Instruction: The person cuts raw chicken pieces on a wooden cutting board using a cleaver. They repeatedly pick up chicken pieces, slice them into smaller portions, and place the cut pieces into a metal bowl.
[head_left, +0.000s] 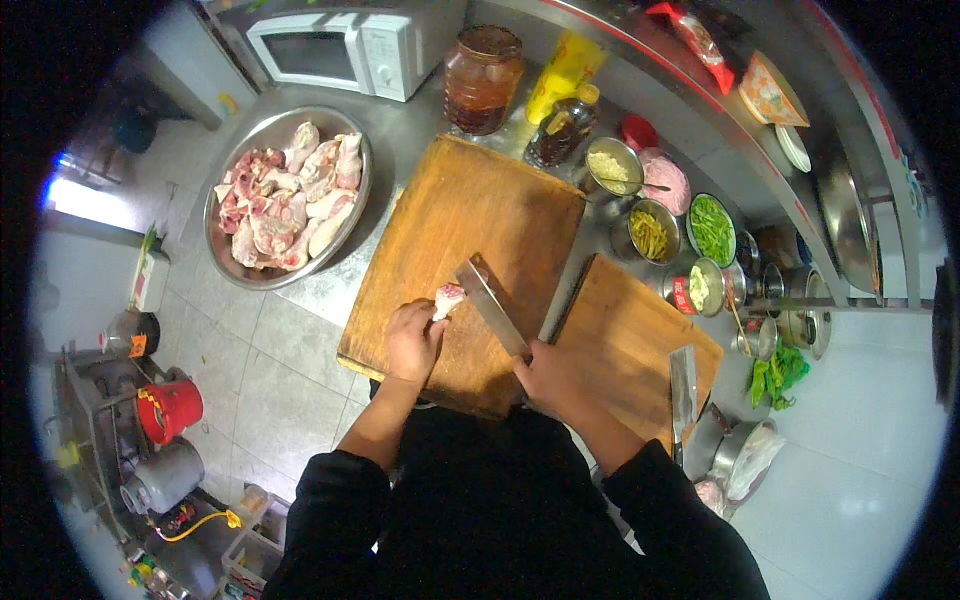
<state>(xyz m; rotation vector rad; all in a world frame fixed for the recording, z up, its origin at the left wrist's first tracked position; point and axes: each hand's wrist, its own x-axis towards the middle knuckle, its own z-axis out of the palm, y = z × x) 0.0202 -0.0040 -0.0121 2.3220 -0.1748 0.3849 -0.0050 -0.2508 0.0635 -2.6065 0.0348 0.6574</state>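
Observation:
My left hand grips a small piece of raw chicken on the bone over a thick wooden cutting board. In my right hand is the handle of a cleaver; its broad blade lies just right of the chicken piece, and whether the two touch cannot be told. A large metal bowl heaped with raw chicken pieces stands left of the board.
A second board at the right bears another cleaver. Beyond stand a microwave, a jar, a dark bottle and several bowls, one with cut greens. A metal shelf overhangs the right side.

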